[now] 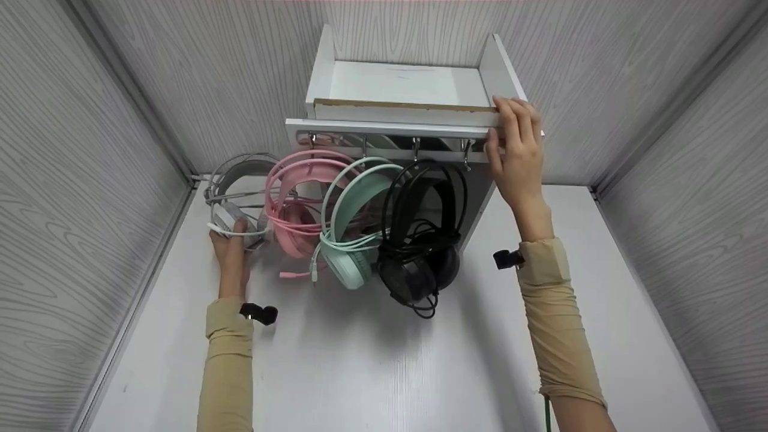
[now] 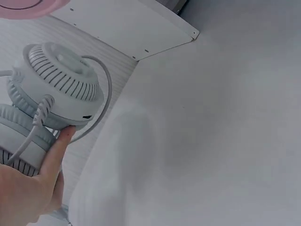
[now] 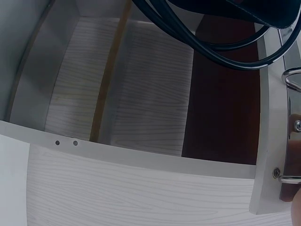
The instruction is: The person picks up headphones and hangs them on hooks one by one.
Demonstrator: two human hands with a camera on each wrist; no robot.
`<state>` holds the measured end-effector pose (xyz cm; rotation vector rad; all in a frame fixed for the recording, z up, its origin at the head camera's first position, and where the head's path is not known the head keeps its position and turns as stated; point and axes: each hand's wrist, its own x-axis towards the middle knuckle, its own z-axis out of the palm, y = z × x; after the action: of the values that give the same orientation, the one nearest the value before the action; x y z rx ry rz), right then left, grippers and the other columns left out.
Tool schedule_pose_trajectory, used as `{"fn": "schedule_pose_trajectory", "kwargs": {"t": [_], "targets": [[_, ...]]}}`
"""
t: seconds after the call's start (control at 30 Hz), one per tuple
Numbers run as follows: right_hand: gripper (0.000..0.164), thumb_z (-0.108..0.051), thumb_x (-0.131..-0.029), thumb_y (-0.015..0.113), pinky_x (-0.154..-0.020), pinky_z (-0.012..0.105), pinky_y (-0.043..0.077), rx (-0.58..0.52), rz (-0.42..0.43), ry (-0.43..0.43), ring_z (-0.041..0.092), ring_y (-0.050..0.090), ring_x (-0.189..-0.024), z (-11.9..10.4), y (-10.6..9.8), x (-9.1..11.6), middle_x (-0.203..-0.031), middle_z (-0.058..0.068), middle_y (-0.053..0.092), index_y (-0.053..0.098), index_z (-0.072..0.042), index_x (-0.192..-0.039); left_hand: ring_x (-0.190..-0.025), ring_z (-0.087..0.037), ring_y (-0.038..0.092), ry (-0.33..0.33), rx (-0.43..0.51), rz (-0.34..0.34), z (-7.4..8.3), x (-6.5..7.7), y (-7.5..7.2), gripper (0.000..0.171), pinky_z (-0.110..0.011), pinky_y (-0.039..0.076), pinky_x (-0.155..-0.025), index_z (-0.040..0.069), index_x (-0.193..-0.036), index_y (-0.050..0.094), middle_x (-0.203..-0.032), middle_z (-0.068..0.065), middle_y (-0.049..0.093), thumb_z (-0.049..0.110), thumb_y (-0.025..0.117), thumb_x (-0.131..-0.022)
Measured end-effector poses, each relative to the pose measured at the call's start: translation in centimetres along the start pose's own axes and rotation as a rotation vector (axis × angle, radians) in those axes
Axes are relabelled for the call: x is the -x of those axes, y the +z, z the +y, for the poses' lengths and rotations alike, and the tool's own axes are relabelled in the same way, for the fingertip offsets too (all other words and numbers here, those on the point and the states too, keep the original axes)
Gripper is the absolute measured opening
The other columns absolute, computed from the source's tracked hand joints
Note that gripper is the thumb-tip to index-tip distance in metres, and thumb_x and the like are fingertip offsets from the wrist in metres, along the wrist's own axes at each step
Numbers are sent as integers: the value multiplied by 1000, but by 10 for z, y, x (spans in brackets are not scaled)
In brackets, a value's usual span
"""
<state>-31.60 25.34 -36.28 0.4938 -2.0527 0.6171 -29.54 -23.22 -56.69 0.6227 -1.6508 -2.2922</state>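
Note:
At the left of the head view, my left hand (image 1: 231,255) holds a white-and-grey headset (image 1: 225,213) by its ear cups, the thumb pressed against one cup. In the left wrist view, the ribbed ear cups (image 2: 63,80) show close up above my left hand (image 2: 35,188), with a cable looping beside them. My right hand (image 1: 521,159) grips the right end of a white shelf's front board (image 1: 408,128), fingers over the top and thumb at the front. Only a sliver of fingertip (image 3: 296,209) shows in the right wrist view, beside an end hook (image 3: 289,180).
A pink headset (image 1: 291,234), a mint green headset (image 1: 348,264) and a black headset (image 1: 408,279) hang side by side under the board. Metal hooks (image 1: 466,153) line its front. The shelf's open top tray (image 1: 390,84) stands against the back wall.

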Motion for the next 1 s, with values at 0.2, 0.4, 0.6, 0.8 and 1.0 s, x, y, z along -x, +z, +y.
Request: {"fn": "schedule_pose_trajectory", "kwargs": {"t": [0.2, 0.4, 0.6, 0.8, 1.0], "targets": [[41, -16, -103, 50, -122, 38, 22, 5, 6, 8, 26, 42, -136, 5, -1, 0, -138, 12, 57, 55, -7, -144, -142, -26, 41, 109, -53, 3, -2, 14, -7, 77, -35, 41, -112, 11, -159, 15, -158, -14, 33, 15, 60, -97], [42, -17, -104, 50, -121, 37, 23, 14, -5, 12, 25, 41, -137, 8, 0, -1, -139, 11, 56, 55, -8, -144, -144, -23, 38, 160, -50, 54, 2, 30, -12, 76, -32, 39, -113, 13, -159, 17, -159, -10, 32, 11, 61, -97], [41, -18, -104, 50, -120, 38, 26, 12, 2, 13, 25, 42, -137, 8, 1, -2, -138, 11, 57, 55, -8, -144, -145, -22, 36, 217, -32, 75, 7, 43, -19, 78, -32, 38, -113, 16, -159, 18, -160, -8, 31, 9, 62, -96], [41, -17, -104, 51, -119, 38, 27, -10, 7, 0, 25, 42, -136, 7, 7, -4, -138, 11, 57, 55, -8, -144, -145, -23, 36, 249, -53, 91, 12, 55, -34, 83, -31, 39, -113, 18, -161, 15, -160, -7, 30, 6, 64, -95], [42, -17, -104, 50, -120, 37, 25, -7, -3, 2, 25, 42, -137, 7, 9, -6, -139, 11, 56, 55, -8, -144, -145, -25, 37, 263, -89, 100, 15, 65, -45, 84, -35, 44, -110, 20, -161, 13, -160, -6, 29, 6, 64, -96]]}}
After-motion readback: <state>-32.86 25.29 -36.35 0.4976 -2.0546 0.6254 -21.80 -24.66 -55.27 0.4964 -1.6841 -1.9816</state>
